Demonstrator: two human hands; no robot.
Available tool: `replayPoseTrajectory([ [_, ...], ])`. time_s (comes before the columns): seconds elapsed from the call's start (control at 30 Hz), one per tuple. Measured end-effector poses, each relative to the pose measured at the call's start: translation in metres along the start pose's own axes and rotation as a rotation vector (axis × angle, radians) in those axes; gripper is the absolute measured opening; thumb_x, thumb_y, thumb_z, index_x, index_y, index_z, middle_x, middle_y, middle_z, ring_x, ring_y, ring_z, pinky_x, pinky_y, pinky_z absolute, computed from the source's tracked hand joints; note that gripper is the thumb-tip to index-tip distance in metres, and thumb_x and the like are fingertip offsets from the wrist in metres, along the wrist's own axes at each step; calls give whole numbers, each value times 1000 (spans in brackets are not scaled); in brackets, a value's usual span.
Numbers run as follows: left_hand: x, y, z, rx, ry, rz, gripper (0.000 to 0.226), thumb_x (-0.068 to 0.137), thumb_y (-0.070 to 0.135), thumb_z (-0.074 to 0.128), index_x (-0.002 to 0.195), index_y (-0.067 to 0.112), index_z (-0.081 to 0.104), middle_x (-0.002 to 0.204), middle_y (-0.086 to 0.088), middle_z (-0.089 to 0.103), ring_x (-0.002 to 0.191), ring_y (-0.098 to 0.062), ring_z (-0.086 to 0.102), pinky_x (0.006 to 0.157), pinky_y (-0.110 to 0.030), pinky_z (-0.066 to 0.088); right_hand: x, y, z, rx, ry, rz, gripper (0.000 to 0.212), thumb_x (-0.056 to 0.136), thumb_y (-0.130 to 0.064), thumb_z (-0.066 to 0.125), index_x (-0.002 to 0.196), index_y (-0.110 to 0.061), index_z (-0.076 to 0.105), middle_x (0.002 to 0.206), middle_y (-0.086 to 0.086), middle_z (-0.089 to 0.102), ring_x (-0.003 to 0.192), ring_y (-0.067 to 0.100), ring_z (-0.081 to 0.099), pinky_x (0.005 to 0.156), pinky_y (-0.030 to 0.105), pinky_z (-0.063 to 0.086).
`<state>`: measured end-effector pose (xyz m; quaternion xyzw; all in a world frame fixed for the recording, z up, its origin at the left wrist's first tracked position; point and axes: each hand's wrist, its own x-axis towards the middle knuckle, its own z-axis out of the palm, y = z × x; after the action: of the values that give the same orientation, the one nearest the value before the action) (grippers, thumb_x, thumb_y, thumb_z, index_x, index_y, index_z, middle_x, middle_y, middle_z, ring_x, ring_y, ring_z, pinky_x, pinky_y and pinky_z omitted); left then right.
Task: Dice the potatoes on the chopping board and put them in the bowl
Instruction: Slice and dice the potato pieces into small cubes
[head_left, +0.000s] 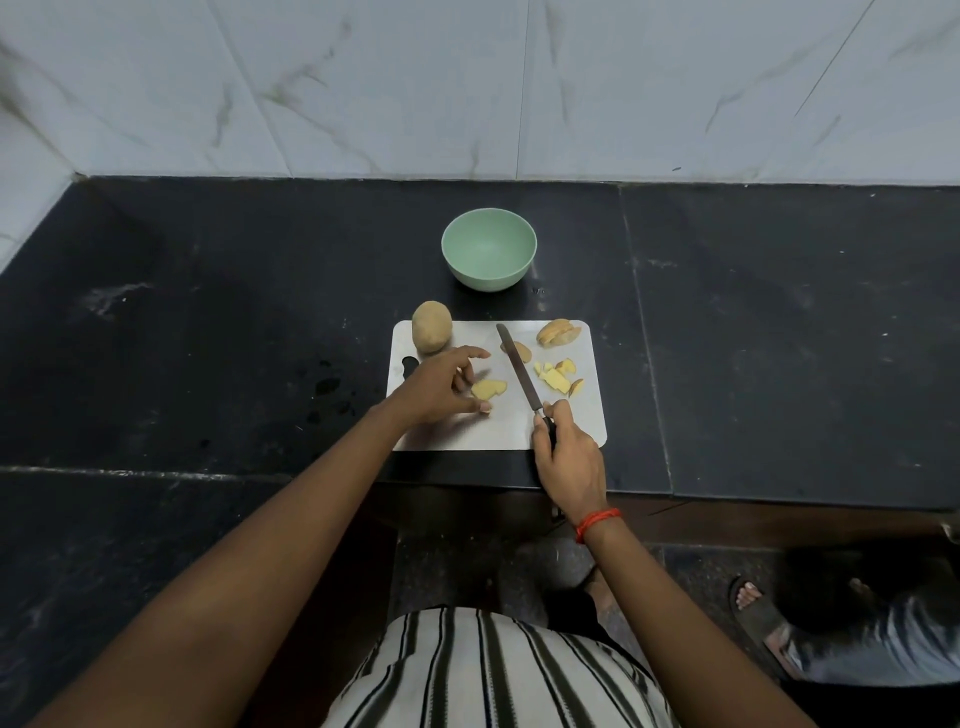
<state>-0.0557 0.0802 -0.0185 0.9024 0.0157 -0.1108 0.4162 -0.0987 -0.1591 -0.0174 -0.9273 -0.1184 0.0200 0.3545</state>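
A person prepares potatoes at a black stone counter (208, 338), working on a white chopping board (498, 431) set near its front edge. A pale green bowl (488, 278) stands just beyond the board with nothing in it, placed where cut pieces can be carried straight forward. A whole unpeeled potato (431, 334) waits at the board's far left corner, partly over the edge, and a partly sliced potato (558, 332) lies at the far right corner, both kept out of the cutting area. A small heap of cut pieces (556, 379) lies to the right of the blade, away from the fingers. The left hand (441, 387) is half open: the index finger is stretched out, while the thumb and curled middle fingers appear to pinch lightly a flat potato slice (491, 388) lying on the board, probably to steady it for the next cuts. The right hand (569, 457), a red thread (597, 522) at its wrist, is closed around the handle of a long knife (519, 374), its blade pointing away across the middle of the board, just right of the slice. Dicing looks to be at an early stage.
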Motion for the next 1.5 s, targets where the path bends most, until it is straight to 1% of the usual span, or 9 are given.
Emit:
replayPoseTrajectory([
  [0.1, -4, 4, 11, 25, 70, -7, 85, 69, 41, 92, 142, 32, 49, 101, 3, 58, 86, -11, 59, 77, -26, 52, 2, -1, 1, -6, -2, 4, 12, 106, -27, 44, 99, -18, 44, 78, 1, 62, 57, 13, 51, 44, 13, 22],
  [0.27, -6, 1, 19, 42, 146, -11, 78, 74, 30, 90, 141, 28, 50, 97, 3, 57, 85, -12, 57, 75, -28, 51, 4, -2, 3, -9, -1, 2, 11, 106, -27, 43, 100, -18, 44, 79, 5, 65, 63, 26, 60, 44, 21, 26],
  [0.5, 3, -4, -1, 78, 10, 25, 79, 60, 29, 98, 130, 30, 62, 106, 6, 56, 86, -8, 58, 76, -16, 46, 5, -10, 4, 108, -5, 31, 10, 104, -26, 48, 98, -22, 42, 73, -2, 60, 60, 16, 55, 46, 18, 28],
  [0.63, 13, -1, -15, 268, -119, 83, 76, 68, 21, 94, 136, 25, 60, 111, 5, 56, 92, -9, 56, 75, -10, 42, 18, -24, 7, 332, 22, 80, 15, 98, -24, 60, 103, -19, 47, 84, -7, 65, 71, 1, 59, 57, 11, 40],
  [0.7, 17, 1, -19, 305, -150, 100, 73, 70, 19, 92, 136, 23, 62, 110, 6, 56, 92, -7, 53, 76, -9, 39, 28, -29, 11, 378, 35, 107, 15, 97, -19, 62, 105, -15, 49, 89, -5, 67, 74, 4, 61, 62, 19, 45],
  [0.8, 18, 1, -19, 289, -164, 128, 67, 69, 17, 93, 131, 22, 67, 106, 7, 58, 85, -5, 56, 75, -8, 40, 40, -33, 17, 374, 53, 166, 16, 96, -16, 61, 106, -14, 48, 86, 0, 68, 77, 24, 65, 64, 34, 49],
  [0.93, 16, 0, -16, 266, -136, 123, 61, 70, 16, 93, 126, 21, 70, 99, 8, 61, 78, -4, 58, 71, -5, 41, 45, -37, 23, 370, 44, 185, 20, 94, -13, 62, 106, -15, 46, 82, -2, 65, 75, 27, 64, 65, 37, 51],
  [1.2, 3, 0, -3, 102, 19, 31, 53, 68, 14, 94, 118, 18, 75, 90, 11, 61, 79, -12, 64, 76, -28, 56, 45, -36, 35, 392, 20, 140, 19, 93, -16, 65, 105, -16, 51, 83, 0, 69, 74, 23, 63, 60, 34, 46],
  [1.5, -14, 21, 48, -83, 442, -174, 36, 68, 21, 91, 101, 19, 78, 85, 2, 64, 79, -15, 59, 76, -39, 53, 74, -24, 31, 435, -69, 109, 25, 91, -11, 67, 106, -23, 51, 102, -3, 71, 91, 15, 68, 76, 28, 54],
])
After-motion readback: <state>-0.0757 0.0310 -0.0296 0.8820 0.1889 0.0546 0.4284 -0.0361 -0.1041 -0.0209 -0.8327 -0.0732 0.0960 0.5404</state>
